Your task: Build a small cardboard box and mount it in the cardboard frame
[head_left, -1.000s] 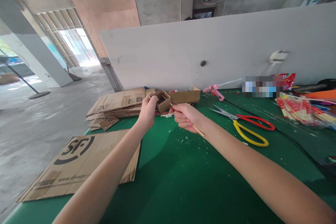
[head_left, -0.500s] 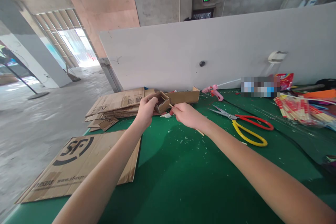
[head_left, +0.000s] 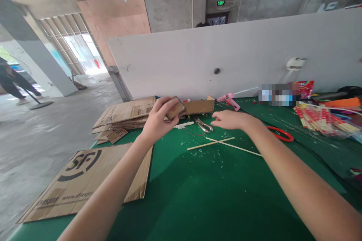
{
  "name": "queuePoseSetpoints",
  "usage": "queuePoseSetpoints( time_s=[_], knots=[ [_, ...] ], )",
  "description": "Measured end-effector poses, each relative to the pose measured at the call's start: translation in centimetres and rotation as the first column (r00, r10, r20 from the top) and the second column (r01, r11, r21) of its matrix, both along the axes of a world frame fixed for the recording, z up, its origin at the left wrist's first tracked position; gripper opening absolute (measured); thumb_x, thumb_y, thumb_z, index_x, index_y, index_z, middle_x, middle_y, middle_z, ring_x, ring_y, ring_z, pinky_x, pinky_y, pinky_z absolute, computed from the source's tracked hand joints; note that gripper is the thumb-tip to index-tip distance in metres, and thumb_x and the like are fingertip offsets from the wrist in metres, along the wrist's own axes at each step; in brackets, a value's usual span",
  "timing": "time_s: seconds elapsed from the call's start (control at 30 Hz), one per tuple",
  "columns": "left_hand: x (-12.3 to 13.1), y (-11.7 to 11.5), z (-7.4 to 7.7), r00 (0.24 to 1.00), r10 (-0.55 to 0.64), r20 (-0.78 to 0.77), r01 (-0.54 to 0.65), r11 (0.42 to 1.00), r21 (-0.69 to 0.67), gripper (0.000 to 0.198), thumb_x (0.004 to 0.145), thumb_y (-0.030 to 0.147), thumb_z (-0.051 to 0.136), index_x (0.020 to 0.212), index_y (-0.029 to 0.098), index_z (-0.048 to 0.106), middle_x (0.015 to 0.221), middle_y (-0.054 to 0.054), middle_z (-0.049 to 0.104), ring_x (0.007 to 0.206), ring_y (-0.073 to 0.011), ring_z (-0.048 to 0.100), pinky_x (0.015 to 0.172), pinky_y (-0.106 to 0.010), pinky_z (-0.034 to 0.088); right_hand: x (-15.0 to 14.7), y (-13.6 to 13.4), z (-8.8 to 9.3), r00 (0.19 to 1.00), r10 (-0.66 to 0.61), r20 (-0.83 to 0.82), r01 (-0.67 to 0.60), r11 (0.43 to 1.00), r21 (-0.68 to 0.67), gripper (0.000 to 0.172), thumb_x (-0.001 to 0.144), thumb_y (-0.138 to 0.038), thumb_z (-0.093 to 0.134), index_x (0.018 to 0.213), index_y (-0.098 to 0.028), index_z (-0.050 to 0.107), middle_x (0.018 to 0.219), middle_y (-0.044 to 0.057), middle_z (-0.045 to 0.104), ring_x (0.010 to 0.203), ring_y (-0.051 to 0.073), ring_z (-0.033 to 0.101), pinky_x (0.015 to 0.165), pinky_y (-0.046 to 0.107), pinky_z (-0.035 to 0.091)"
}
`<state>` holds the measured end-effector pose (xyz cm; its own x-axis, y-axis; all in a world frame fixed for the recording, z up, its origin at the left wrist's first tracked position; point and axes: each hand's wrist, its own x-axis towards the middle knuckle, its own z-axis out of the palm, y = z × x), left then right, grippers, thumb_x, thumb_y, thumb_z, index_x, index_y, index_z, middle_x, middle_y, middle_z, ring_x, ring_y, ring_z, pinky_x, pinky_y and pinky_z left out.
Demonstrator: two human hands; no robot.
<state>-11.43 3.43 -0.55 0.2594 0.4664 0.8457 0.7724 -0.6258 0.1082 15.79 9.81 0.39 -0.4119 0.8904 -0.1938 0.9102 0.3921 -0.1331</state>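
My left hand (head_left: 158,120) is closed around a small cardboard box (head_left: 177,108), tilted above the table in front of the stacked cardboard. Off to the right, my right hand (head_left: 227,119) hovers over the table with its fingers loosely bent and slightly apart, and nothing shows in them. It is close to a pink glue gun (head_left: 230,100) and hides most of the scissors, whose red handle (head_left: 283,134) sticks out behind the wrist. Metal pliers (head_left: 203,125) lie between the hands. Two thin wooden sticks (head_left: 198,146) cross on the green tabletop below them.
Cardboard pieces (head_left: 130,111) are stacked at the back left, with a large printed sheet (head_left: 113,180) nearer. A cardboard strip (head_left: 199,107) stands by the grey partition (head_left: 175,64). Packs of sticks (head_left: 316,118) lie at right. A person's legs (head_left: 17,83) show far left.
My right hand has let go of the wooden stick and moved right, over the scissors. The sticks and pliers now show. The box in my left hand has turned. A person has come into view far left.
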Motion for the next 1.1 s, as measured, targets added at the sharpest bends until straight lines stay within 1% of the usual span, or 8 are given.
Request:
queuePoseSetpoints(
  time_s=[0.2, 0.43, 0.53, 0.7, 0.8, 0.9, 1.0, 1.1],
  knots=[
    [1.3, -1.5, 0.0, 0.991, -0.07, -0.111, 0.073, 0.997, 0.02, 0.073, 0.074, 0.018, 0.065, 0.139, 0.023, 0.032, 0.126, -0.012, 0.051, 0.119, -0.026, 0.052, 0.099, -0.039, 0.047, 7.8, 3.2, -1.8, 0.944, -0.278, 0.176, 0.274, 0.961, 0.049, 0.039, 0.083, -0.04, 0.056, 0.103, -0.009, 0.066, 0.111, 0.026, 0.064, 0.096, 0.039, 0.063, 0.073, 0.041, 0.046],
    [1.6, -2.0, -0.5, 0.998, -0.059, 0.011, 0.059, 0.998, 0.038, 0.063, 0.069, 0.016, 0.07, 0.125, 0.023, 0.042, 0.119, -0.011, 0.05, 0.115, -0.0252, 0.053, 0.096, -0.04, 0.048, 10.2, 3.4, -5.5, 0.972, -0.177, 0.152, 0.163, 0.982, 0.098, 0.035, 0.09, -0.042, 0.046, 0.098, -0.011, 0.061, 0.103, 0.02, 0.065, 0.094, 0.031, 0.062, 0.074, 0.036, 0.042],
    [1.5, -1.8, -1.1, 0.995, -0.069, 0.075, 0.07, 0.997, -0.018, 0.06, 0.07, 0.021, 0.071, 0.122, 0.024, 0.041, 0.123, -0.012, 0.052, 0.118, -0.0262, 0.053, 0.097, -0.04, 0.047, 10.7, 4.0, -5.5, 0.978, -0.17, 0.123, 0.16, 0.984, 0.083, 0.035, 0.089, -0.038, 0.048, 0.105, -0.008, 0.058, 0.1, 0.021, 0.066, 0.086, 0.03, 0.063, 0.068, 0.035, 0.041],
    [0.9, -1.5, -1.7, 0.976, 0.097, 0.197, -0.059, 0.98, -0.191, 0.064, 0.071, 0.038, 0.074, 0.123, 0.024, 0.039, 0.11, -0.009, 0.061, 0.097, -0.0227, 0.063, 0.078, -0.031, 0.052, 11.4, 5.0, -4.9, 0.977, -0.205, 0.054, 0.204, 0.979, 0.02, 0.04, 0.083, -0.033, 0.054, 0.114, -0.008, 0.057, 0.1, 0.018, 0.068, 0.083, 0.024, 0.065, 0.065, 0.029, 0.043],
    [0.4, -1.2, -1.9, 0.977, 0.104, 0.187, -0.064, 0.976, -0.21, 0.063, 0.072, 0.035, 0.072, 0.124, 0.024, 0.038, 0.114, -0.009, 0.06, 0.101, -0.0234, 0.062, 0.079, -0.032, 0.051, 11.8, 5.1, -4.3, 0.971, -0.231, 0.058, 0.234, 0.971, -0.043, 0.029, 0.081, -0.031, 0.053, 0.1, -0.012, 0.064, 0.089, 0.012, 0.07, 0.075, 0.021, 0.066, 0.062, 0.027, 0.044],
    [0.0, -0.8, -2.1, 0.974, 0.097, 0.204, -0.045, 0.968, -0.248, 0.063, 0.074, 0.03, 0.07, 0.127, 0.025, 0.036, 0.119, -0.009, 0.059, 0.104, -0.0229, 0.062, 0.081, -0.033, 0.051, 11.9, 4.9, -3.7, 0.959, -0.264, 0.104, 0.269, 0.963, -0.028, 0.033, 0.074, -0.042, 0.061, 0.085, -0.011, 0.066, 0.093, 0.017, 0.068, 0.081, 0.027, 0.065, 0.063, 0.031, 0.044],
    [-0.2, -0.5, -2.5, 0.977, 0.075, 0.201, -0.009, 0.95, -0.312, 0.064, 0.075, 0.028, 0.068, 0.129, 0.025, 0.035, 0.122, -0.01, 0.058, 0.105, -0.0225, 0.061, 0.083, -0.033, 0.051, 11.7, 4.3, -3.5, 0.946, -0.287, 0.151, 0.293, 0.956, -0.024, 0.036, 0.065, -0.049, 0.067, 0.067, -0.013, 0.062, 0.082, 0.018, 0.065, 0.078, 0.031, 0.063, 0.062, 0.035, 0.042],
    [-0.1, -0.5, -2.8, 0.978, 0.054, 0.201, 0.022, 0.935, -0.355, 0.064, 0.074, 0.026, 0.069, 0.129, 0.026, 0.036, 0.124, -0.01, 0.057, 0.107, -0.0232, 0.06, 0.084, -0.033, 0.05, 11.4, 3.7, -3.6, 0.945, -0.29, 0.149, 0.302, 0.951, -0.066, 0.032, 0.066, -0.044, 0.065, 0.053, -0.017, 0.054, 0.064, 0.01, 0.058, 0.064, 0.025, 0.059, 0.057, 0.032, 0.038]
  ],
)
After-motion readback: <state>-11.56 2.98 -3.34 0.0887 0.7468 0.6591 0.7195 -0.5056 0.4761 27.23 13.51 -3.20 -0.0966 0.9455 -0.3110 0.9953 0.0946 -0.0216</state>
